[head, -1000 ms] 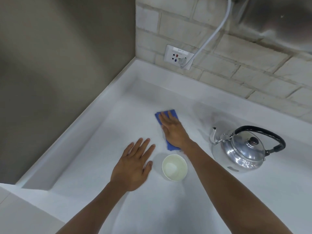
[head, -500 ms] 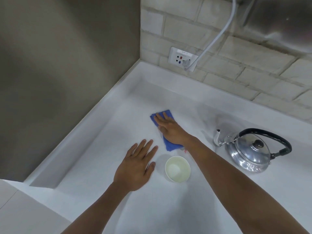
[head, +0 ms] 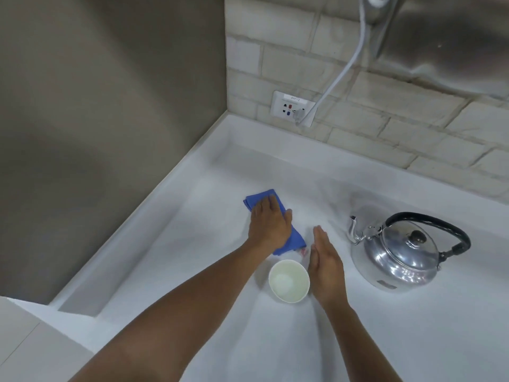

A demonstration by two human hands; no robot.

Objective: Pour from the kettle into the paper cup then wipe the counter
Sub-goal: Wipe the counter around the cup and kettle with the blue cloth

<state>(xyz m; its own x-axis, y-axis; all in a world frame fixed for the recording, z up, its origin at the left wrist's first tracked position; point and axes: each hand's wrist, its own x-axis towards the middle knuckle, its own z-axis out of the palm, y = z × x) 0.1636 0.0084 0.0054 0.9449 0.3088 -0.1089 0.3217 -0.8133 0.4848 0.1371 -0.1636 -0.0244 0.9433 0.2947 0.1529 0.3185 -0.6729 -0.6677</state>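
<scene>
A folded blue cloth lies on the white counter, behind the cup. My left hand presses down on the cloth, with the thumb at its right edge. A white paper cup stands upright just in front of the cloth, and something pale shows at its bottom. My right hand stands on edge just right of the cup, fingers straight and holding nothing. I cannot tell if it touches the cup. The shiny steel kettle with a black handle sits at the right, spout pointing left.
A raised white ledge runs along the grey wall on the left and the brick wall behind. A wall socket with a white cable plugged in sits above the back ledge. A steel hood hangs at top right.
My right hand has left the cloth and come back beside the cup. My left hand has moved from the counter onto the cloth. The cloth has shifted slightly left.
</scene>
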